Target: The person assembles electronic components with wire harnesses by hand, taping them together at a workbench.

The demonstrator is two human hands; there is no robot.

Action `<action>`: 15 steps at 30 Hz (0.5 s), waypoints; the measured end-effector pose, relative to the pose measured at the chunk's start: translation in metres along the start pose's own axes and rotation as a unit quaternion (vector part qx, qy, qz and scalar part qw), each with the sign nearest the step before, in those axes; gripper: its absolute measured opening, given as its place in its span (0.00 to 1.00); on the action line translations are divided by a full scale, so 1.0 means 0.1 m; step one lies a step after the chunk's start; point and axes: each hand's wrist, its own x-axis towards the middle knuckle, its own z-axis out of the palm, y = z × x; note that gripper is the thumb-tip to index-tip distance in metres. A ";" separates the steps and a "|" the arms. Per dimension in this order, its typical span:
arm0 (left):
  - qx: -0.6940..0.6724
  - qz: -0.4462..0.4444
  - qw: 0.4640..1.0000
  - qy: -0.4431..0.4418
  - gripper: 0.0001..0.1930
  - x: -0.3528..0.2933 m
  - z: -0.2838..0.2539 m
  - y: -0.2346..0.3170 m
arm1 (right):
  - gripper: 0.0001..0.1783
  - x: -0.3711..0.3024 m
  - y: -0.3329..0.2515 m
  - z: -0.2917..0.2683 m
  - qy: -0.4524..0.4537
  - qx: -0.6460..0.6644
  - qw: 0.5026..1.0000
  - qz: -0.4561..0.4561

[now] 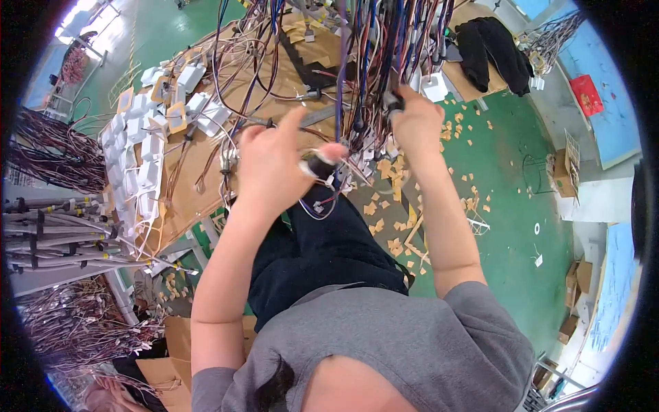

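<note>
Bundles of long multicoloured wires hang down at the top middle, their lower ends bunched over the bench's near edge. My left hand is raised left of them, index finger stretched upward and thumb spread to the right. A black band wraps that thumb; I see nothing held between the fingers. My right hand is closed at the right side of the hanging bundle, fingers bent round dark wires. Something black, seemingly another band, covers its thumb. A purple wire runs down between my hands.
White plastic housings pile up on the left of the cardboard-covered bench. Dark wire bundles and grey cables lie farther left. Black clothing rests at the upper right. Cardboard scraps litter the green floor.
</note>
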 end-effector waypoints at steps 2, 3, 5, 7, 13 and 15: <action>0.017 0.027 0.999 -0.008 0.34 0.02 -0.01 0.04 | 0.15 -0.08 0.12 -0.27 -0.062 0.012 0.998 0.011; 0.036 0.051 0.998 -0.022 0.39 0.03 0.01 -0.01 | 0.14 -0.07 0.04 -0.58 -0.208 0.016 0.976 0.057; -0.109 0.007 0.988 -0.105 0.42 0.01 -0.06 -0.22 | 0.13 -0.16 -0.01 -0.89 -0.318 0.161 0.932 0.057; -0.311 -0.078 0.915 -0.246 0.50 -0.05 -0.06 -0.32 | 0.10 -0.23 -0.13 -0.86 -0.327 0.316 0.890 0.022; -0.446 -0.100 0.873 -0.172 0.33 -0.34 0.36 -0.43 | 0.08 -0.20 -1.28 -0.31 -0.282 0.521 0.803 0.060; -0.416 -0.135 0.871 -0.224 0.22 -0.42 0.30 -0.45 | 0.06 -0.27 -1.42 -0.36 -0.255 0.581 0.771 -0.049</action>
